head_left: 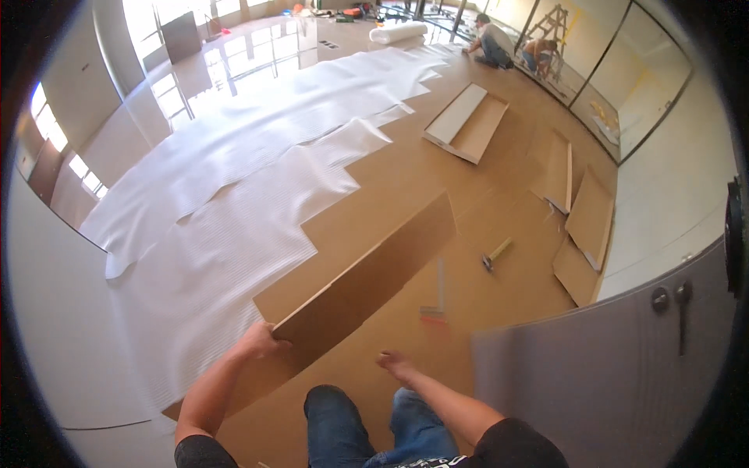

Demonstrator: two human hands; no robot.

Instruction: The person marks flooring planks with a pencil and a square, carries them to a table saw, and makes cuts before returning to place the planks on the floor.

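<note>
Fingers on the L hand (261,341) are gripping the upper edge of a long brown board (367,288), which is running from the lower left of the frame up to abt the center, tilting on its side w/ the brown face showing. Can't tell if its bottom edge is touching the floor. R hand (396,365) is hanging lower center, apart from the board, fingers curling in; can't tell if they're holding smth small.

Jeans-clad knees (335,425) are showing at the bottom, btwn the forearms. A grey-and-red tool (433,312) is lying just above the R hand, w/ a hammer (496,256) resting further up and right. White sheeting (218,234) is covering the left side, bordering brown flooring (382,187) in a stepped line. An open carton (476,136) is sitting upper right of center, more flattish cardboard (591,222) is lying far right, & two ppl (495,45) are crouching upper right.
</note>
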